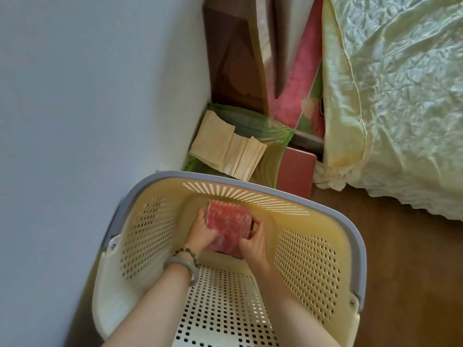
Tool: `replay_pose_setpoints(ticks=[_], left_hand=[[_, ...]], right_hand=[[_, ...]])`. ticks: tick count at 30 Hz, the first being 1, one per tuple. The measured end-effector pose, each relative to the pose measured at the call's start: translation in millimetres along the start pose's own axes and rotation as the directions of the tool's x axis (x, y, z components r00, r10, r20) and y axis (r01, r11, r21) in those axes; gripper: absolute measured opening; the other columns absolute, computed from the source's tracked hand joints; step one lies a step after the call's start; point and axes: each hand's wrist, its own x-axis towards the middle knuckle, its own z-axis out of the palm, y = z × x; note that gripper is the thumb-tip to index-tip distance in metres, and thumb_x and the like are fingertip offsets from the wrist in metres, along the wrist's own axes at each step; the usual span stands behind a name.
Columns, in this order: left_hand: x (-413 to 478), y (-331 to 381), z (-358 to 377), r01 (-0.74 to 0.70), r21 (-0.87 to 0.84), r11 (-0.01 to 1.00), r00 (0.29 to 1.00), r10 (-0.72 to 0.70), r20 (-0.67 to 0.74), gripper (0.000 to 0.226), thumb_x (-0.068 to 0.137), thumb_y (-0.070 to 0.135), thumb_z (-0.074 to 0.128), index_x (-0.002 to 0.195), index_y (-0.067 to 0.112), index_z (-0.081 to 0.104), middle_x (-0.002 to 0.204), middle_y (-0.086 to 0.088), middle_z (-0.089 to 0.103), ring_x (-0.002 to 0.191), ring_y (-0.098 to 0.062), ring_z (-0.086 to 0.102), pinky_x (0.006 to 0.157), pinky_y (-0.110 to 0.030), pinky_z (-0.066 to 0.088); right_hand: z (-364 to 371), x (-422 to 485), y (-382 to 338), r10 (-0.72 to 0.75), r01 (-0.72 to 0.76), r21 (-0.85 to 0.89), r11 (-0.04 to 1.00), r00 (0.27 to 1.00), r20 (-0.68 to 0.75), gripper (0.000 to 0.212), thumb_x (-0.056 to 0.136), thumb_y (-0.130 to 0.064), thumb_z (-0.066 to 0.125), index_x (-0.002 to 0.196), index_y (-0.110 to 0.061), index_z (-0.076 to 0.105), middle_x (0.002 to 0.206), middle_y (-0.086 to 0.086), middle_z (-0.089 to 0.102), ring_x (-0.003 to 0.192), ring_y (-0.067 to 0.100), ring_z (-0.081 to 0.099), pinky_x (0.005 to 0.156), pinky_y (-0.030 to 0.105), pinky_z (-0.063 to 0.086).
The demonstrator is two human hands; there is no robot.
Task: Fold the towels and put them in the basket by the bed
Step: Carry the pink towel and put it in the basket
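Note:
A folded red towel (229, 226) lies deep inside the cream perforated basket (310, 259), near its far end. My left hand (200, 232) grips the towel's left side and my right hand (253, 242) grips its right side. Both forearms reach down into the basket from the near rim. A bangle and a bead bracelet circle my left wrist. The basket has a grey rim and stands on the floor between the wall and the bed.
A pale wall (87, 108) runs along the left. The bed with a cream quilted cover (400, 96) fills the right. Beyond the basket lie folded beige cloths (225, 149), a green bag and a pink box (297, 171). Brown floor (400, 271) shows at right.

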Motion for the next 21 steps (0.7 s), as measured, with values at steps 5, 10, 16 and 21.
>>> replay_pose_setpoints(ticks=[5, 10, 16, 21], left_hand=[[2, -11, -4, -0.092, 0.089, 0.992, 0.995, 0.088, 0.053, 0.048, 0.092, 0.006, 0.053, 0.137, 0.018, 0.042, 0.117, 0.003, 0.052, 0.096, -0.006, 0.056, 0.074, -0.012, 0.050], [-1, -24, -1, -0.091, 0.269, 0.959, 0.995, 0.079, 0.054, 0.065, 0.084, 0.014, 0.059, 0.138, 0.036, 0.032, 0.146, 0.005, 0.034, 0.125, -0.022, 0.039, 0.099, -0.038, 0.041], [-11, -34, -4, -0.127, 0.586, 0.800, 0.990, 0.137, 0.028, 0.096, 0.084, 0.019, 0.061, 0.144, 0.044, -0.010, 0.153, -0.011, 0.014, 0.133, -0.029, 0.032, 0.100, -0.042, 0.039], [-12, -34, 2, -0.103, 0.719, 0.687, 0.994, 0.095, 0.051, 0.095, 0.088, 0.027, 0.060, 0.146, 0.039, -0.014, 0.156, -0.013, 0.006, 0.136, -0.033, 0.027, 0.107, -0.047, 0.031]], right_hand=[[-11, -3, 5, 0.064, -0.056, -0.087, 0.995, 0.994, 0.094, 0.078, 0.066, -0.011, 0.056, 0.136, -0.025, 0.026, 0.107, 0.003, 0.059, 0.099, 0.027, 0.063, 0.079, 0.047, 0.057], [-16, -5, 14, 0.001, 0.023, -0.342, 0.940, 0.998, 0.068, 0.080, 0.070, -0.004, 0.056, 0.138, -0.028, 0.020, 0.112, 0.015, 0.055, 0.102, 0.034, 0.059, 0.079, 0.047, 0.055], [-26, 0, 15, -0.193, 0.250, -0.785, 0.567, 0.967, 0.169, 0.094, 0.080, -0.038, 0.067, 0.150, -0.033, 0.004, 0.151, 0.019, 0.020, 0.132, 0.038, 0.031, 0.102, 0.049, 0.039], [-23, 10, 23, -0.124, 0.219, -0.838, 0.501, 0.976, 0.181, 0.091, 0.086, -0.034, 0.061, 0.148, -0.036, -0.005, 0.154, 0.019, 0.011, 0.137, 0.036, 0.024, 0.107, 0.048, 0.031]])
